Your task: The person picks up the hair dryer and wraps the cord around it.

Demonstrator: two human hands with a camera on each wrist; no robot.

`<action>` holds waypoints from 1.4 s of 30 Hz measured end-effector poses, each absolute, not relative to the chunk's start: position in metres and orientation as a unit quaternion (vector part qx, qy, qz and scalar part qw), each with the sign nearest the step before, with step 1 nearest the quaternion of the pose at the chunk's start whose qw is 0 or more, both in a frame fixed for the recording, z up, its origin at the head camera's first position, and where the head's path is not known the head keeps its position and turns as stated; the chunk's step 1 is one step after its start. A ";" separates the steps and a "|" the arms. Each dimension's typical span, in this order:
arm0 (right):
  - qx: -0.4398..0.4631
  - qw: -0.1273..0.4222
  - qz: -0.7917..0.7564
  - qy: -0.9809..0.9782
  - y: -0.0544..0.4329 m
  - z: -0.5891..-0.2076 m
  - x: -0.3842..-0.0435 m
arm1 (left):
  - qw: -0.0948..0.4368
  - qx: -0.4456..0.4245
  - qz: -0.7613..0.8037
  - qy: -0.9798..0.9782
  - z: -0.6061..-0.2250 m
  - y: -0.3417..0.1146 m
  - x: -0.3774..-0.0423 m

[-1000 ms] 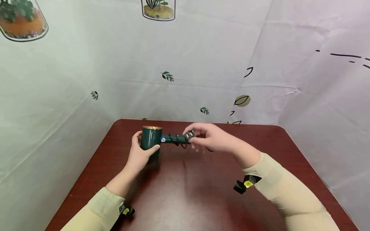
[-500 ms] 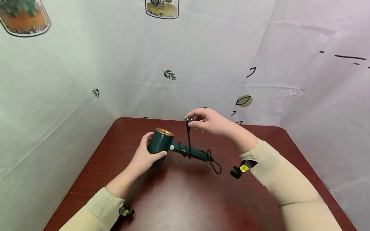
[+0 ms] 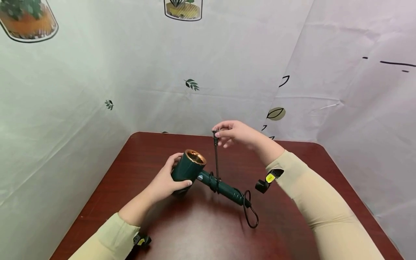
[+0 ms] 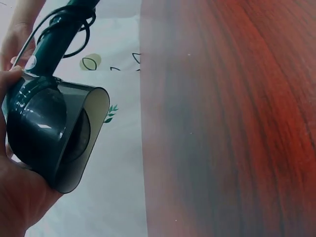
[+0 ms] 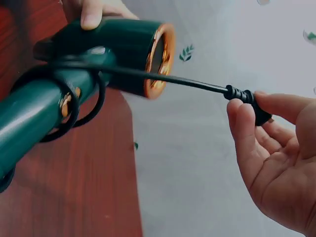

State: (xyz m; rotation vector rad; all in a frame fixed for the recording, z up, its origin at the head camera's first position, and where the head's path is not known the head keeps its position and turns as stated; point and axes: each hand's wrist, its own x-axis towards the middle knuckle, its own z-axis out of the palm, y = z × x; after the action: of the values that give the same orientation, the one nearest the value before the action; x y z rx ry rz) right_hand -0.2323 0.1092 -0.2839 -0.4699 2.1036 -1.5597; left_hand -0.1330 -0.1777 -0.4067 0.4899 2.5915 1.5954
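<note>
A dark green hair dryer (image 3: 186,169) with a copper-rimmed outlet is held by its barrel in my left hand (image 3: 165,179), thumb across the near side. Its handle (image 3: 232,192) slopes down to the right. Black cord (image 5: 74,106) loops round the handle, and a loose bend hangs from the handle's end. My right hand (image 3: 237,133) pinches the black plug (image 5: 254,104) between thumb and fingers, up and to the right of the barrel. Between plug and handle the cord is pulled straight. In the left wrist view the barrel's flared rear end (image 4: 81,138) shows.
Below lies a reddish-brown wooden table (image 3: 201,231). White printed cloth (image 3: 227,72) hangs behind it and at both sides. Each sleeve carries a small black wrist camera, such as the right one (image 3: 269,179).
The right hand has lifted the plug up from beside the handle, straightening the cord. The dryer has moved right and toward me, its handle tipping from level to sloping down.
</note>
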 end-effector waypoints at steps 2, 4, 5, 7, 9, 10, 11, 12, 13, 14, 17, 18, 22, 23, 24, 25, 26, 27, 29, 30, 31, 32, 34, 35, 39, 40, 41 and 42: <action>-0.151 0.252 -0.591 0.751 0.112 -0.289 -0.236 | 0.028 0.165 0.519 0.838 -0.405 -0.179 -0.132; -0.141 0.263 -0.603 0.740 0.115 -0.294 -0.238 | 0.027 0.170 0.523 0.835 -0.404 -0.180 -0.131; -0.138 0.269 -0.606 0.736 0.117 -0.296 -0.239 | 0.027 0.171 0.524 0.834 -0.404 -0.181 -0.131; -0.137 0.278 -0.608 0.731 0.120 -0.303 -0.242 | 0.026 0.174 0.527 0.831 -0.404 -0.182 -0.130; -0.136 0.287 -0.607 0.729 0.124 -0.309 -0.245 | 0.025 0.175 0.530 0.829 -0.405 -0.183 -0.131; -0.135 0.290 -0.607 0.727 0.126 -0.313 -0.246 | 0.025 0.174 0.531 0.829 -0.406 -0.183 -0.131; -0.133 0.293 -0.606 0.727 0.128 -0.316 -0.247 | 0.024 0.174 0.533 0.828 -0.406 -0.184 -0.131; -0.132 0.295 -0.605 0.728 0.130 -0.319 -0.248 | 0.023 0.173 0.534 0.827 -0.407 -0.184 -0.131; -0.133 0.297 -0.604 0.728 0.132 -0.322 -0.248 | 0.022 0.172 0.536 0.826 -0.407 -0.185 -0.131; -0.136 0.299 -0.602 0.728 0.135 -0.325 -0.249 | 0.022 0.170 0.539 0.825 -0.408 -0.185 -0.131; -0.143 0.304 -0.599 0.727 0.142 -0.330 -0.249 | 0.026 0.166 0.543 0.823 -0.409 -0.186 -0.130; -0.147 0.306 -0.596 0.728 0.145 -0.331 -0.248 | 0.028 0.164 0.544 0.822 -0.410 -0.187 -0.129; -0.170 0.312 -0.580 0.733 0.157 -0.331 -0.244 | 0.034 0.159 0.547 0.821 -0.411 -0.189 -0.127; -0.179 0.311 -0.570 0.739 0.159 -0.331 -0.242 | 0.034 0.159 0.548 0.821 -0.411 -0.189 -0.127; -0.186 0.308 -0.559 0.747 0.161 -0.330 -0.241 | 0.032 0.158 0.550 0.819 -0.412 -0.190 -0.127; -0.192 0.303 -0.547 0.756 0.163 -0.331 -0.240 | 0.031 0.159 0.551 0.819 -0.412 -0.190 -0.128; -0.196 0.295 -0.535 0.767 0.165 -0.331 -0.239 | 0.029 0.159 0.553 0.818 -0.412 -0.191 -0.128; -0.199 0.287 -0.521 0.779 0.166 -0.332 -0.237 | 0.029 0.160 0.553 0.817 -0.412 -0.191 -0.128; -0.200 0.269 -0.499 0.799 0.167 -0.334 -0.235 | 0.029 0.158 0.554 0.817 -0.413 -0.192 -0.128; -0.197 0.260 -0.491 0.807 0.168 -0.336 -0.234 | 0.029 0.158 0.553 0.817 -0.413 -0.192 -0.128; -0.197 0.252 -0.485 0.814 0.169 -0.338 -0.233 | 0.031 0.159 0.553 0.818 -0.413 -0.192 -0.128; -0.197 0.245 -0.481 0.819 0.170 -0.340 -0.232 | 0.032 0.158 0.553 0.818 -0.414 -0.192 -0.128; -0.198 0.236 -0.474 0.825 0.172 -0.344 -0.232 | 0.032 0.157 0.555 0.816 -0.414 -0.191 -0.127; -0.199 0.233 -0.472 0.827 0.174 -0.347 -0.232 | 0.031 0.157 0.556 0.816 -0.414 -0.191 -0.126; -0.210 0.220 -0.451 0.839 0.178 -0.356 -0.232 | 0.029 0.159 0.560 0.812 -0.412 -0.191 -0.126; -0.213 0.217 -0.444 0.842 0.179 -0.358 -0.232 | 0.029 0.159 0.560 0.812 -0.411 -0.191 -0.125; -0.216 0.216 -0.438 0.846 0.181 -0.360 -0.231 | 0.030 0.160 0.560 0.812 -0.410 -0.191 -0.126; -0.217 0.214 -0.430 0.850 0.183 -0.361 -0.230 | 0.031 0.161 0.561 0.811 -0.410 -0.191 -0.126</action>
State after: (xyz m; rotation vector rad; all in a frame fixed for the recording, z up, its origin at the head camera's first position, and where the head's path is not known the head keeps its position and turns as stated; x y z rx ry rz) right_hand -0.2303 0.1825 -0.3610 -0.6025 2.3577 -1.1938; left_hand -0.1258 -0.1907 -0.4099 0.4961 2.4984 1.7292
